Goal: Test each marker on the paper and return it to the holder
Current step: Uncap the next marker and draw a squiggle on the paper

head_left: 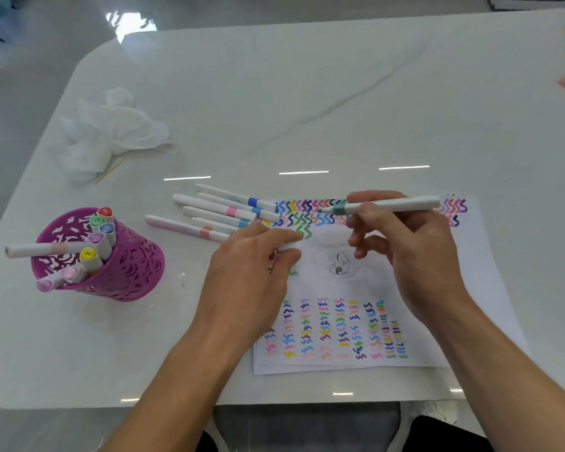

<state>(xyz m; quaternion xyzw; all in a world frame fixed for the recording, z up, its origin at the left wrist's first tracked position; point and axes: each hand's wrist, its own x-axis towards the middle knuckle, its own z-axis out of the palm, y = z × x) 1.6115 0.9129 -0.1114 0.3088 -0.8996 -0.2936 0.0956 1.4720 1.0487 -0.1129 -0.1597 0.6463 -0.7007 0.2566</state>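
- Two hands are over the paper. The right hand [415, 252] grips a white marker with a grey-green band [392, 205] between thumb and fingers. The marker lies almost flat in the air, and its bare tip points left over the top rows of squiggles.
- The left hand [245, 275] rests on the left edge of the paper. Its fingers and thumb curl round a small white piece [291, 246], and only the end of the piece shows.
- The white sheet of paper [470, 288] lies flat near the near edge of the tabletop, toward the right. It has rows of squiggles in many colours along the top, more rows at the bottom and a small pencil drawing in the middle.
- Six or so white markers with coloured bands [222, 212] lie side by side on the tabletop. They touch the top left corner of the paper, just past the left hand.
- The purple metal cup holder with cut-out holes [128, 269] stands upright near the left edge of the tabletop, well apart from the paper. Capped markers [98, 236] stand in it with red, green, blue, purple, yellow and pink ends.
- One long white marker [43, 250] lies across the holder's rim and sticks out to the left.
- A crumpled white tissue [111, 132] lies toward the far left corner of the glossy white tabletop [274, 93].
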